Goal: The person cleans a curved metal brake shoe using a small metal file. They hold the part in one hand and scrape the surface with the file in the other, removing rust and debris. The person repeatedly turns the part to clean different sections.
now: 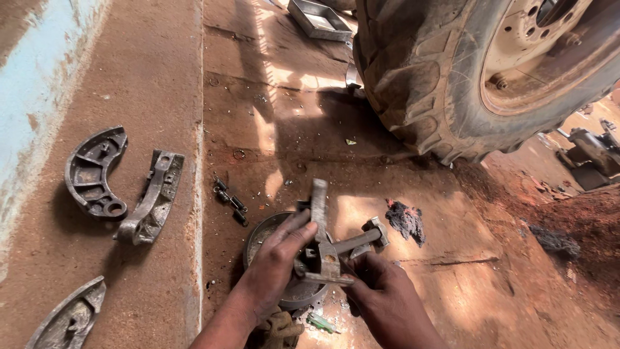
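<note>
My left hand (pixel 276 262) grips a grey metal bracket (pixel 321 223) that stands upright in front of me. My right hand (pixel 382 298) holds the lower part of the same assembly, where a short metal shaft (pixel 358 240) with a square end (pixel 377 230) sticks out to the right. Both hands are over a round shallow metal dish (pixel 259 238) lying on the dusty concrete floor.
Three curved brake shoes (pixel 93 172) (pixel 152 198) (pixel 68 318) lie on the raised ledge at left. Small springs (pixel 230 200) lie by the dish. A dark rag (pixel 405 220) lies to the right. A large muddy tyre (pixel 452 71) stands beyond, with a metal tray (pixel 318 19) behind it.
</note>
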